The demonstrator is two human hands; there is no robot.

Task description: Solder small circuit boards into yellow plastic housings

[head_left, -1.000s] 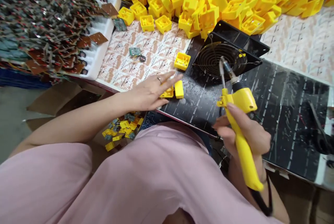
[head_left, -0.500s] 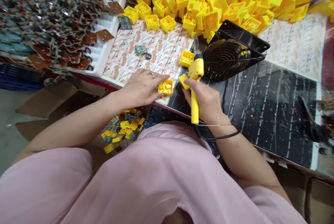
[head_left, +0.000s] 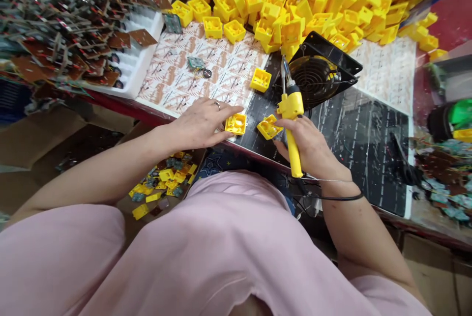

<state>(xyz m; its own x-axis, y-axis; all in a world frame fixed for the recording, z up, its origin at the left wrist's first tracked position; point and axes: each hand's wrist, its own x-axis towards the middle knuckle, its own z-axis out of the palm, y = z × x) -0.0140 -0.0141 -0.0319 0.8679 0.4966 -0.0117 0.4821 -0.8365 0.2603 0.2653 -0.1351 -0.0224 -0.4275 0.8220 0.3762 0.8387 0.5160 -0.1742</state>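
While tiny print on the black rubber mat is blurring past reading, left hand is lying spread beside a square yellow plastic housing, right hand is clenching a yellow soldering iron

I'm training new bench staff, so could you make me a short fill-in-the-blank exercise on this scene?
1. The right hand grips a yellow ____.
2. The left hand wears a ____ on one finger.
3. Beyond the right hand, a black ____ with a round wire guard sits on the dark mat.

Missing words: soldering iron; ring; fan.
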